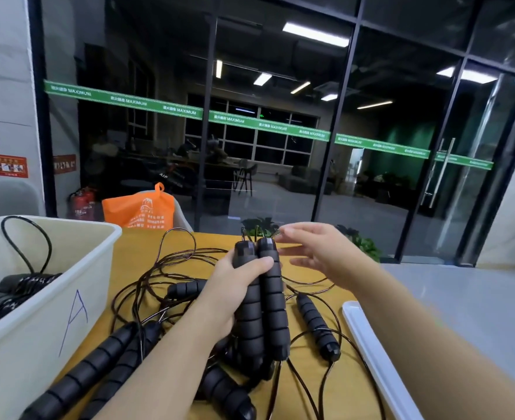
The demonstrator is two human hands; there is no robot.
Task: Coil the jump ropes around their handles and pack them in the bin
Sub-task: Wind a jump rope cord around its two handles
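The left hand [238, 286] grips two handles [262, 301] together, side by side and upright, fingers wrapped round their upper part, thumb across the front. The right hand [317, 253] hangs just beside the handle tops with fingers straight and spread, holding nothing; whether a fingertip touches the thin cord [171, 262] leaving the caps I cannot tell.

The handles are ribbed black foam: probably light, slightly soft under pressure and not slippery, so one hand can likely hold the pair firmly. The best hold seems to be where the left hand already sits, near the top, leaving the lower ribs free to take the turns. The cord looks like thin coated wire, springy rather than limp. It will probably want to uncoil, so each turn needs tension and the free end needs tucking or pinning under a thumb.

Nearest the camera on the yellow bench [304, 389], more loose handles [83, 374] lie among tangled loops, one [317, 325] to the right of the held pair. Cords cross each other, so pulling one may drag its neighbours. A white tray [368, 338] edges in at the right.

To the left stands the bin [68, 283], marked with a letter A, already holding coiled ropes [11, 289], one loop standing above its rim. Beyond the bench sit an orange bag [141, 210] and a glass wall.
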